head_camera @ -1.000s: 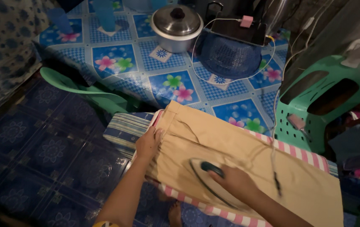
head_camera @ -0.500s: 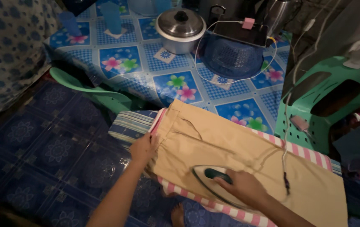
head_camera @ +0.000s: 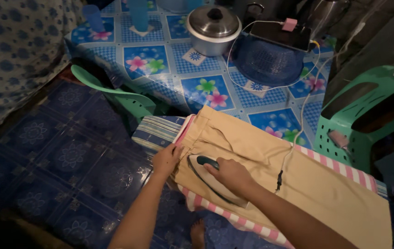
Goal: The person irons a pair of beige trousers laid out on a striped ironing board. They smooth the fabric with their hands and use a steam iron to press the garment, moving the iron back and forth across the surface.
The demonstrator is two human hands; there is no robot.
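Head view, 2 hands. Right hand [head_camera: 230,174]: clenched around the dark green handle of the clothes iron [head_camera: 213,180], whose soleplate lies flat on the tan trousers [head_camera: 270,161]. Left hand [head_camera: 165,158]: fingers spread flat, grasping nothing, pinning the trousers' waistband edge at the near left corner.

Change since 1 second ago: the iron has travelled left along the cloth, from mid-leg toward the waistband, and now sits just beside the left hand; judged, the pressing is moving onto the waistband end. The iron's cord [head_camera: 293,133] trails across the cloth to the right.

Trousers lie on a pink-and-white striped pad [head_camera: 233,217] over a blue striped cushion [head_camera: 155,131].

Behind: surface [head_camera: 169,78] with blue floral covering, lidded metal pot [head_camera: 213,28], blue colander [head_camera: 266,60], phone [head_camera: 280,34] on top, charging. Green plastic stool [head_camera: 367,115] at right. No readable packages or labels.
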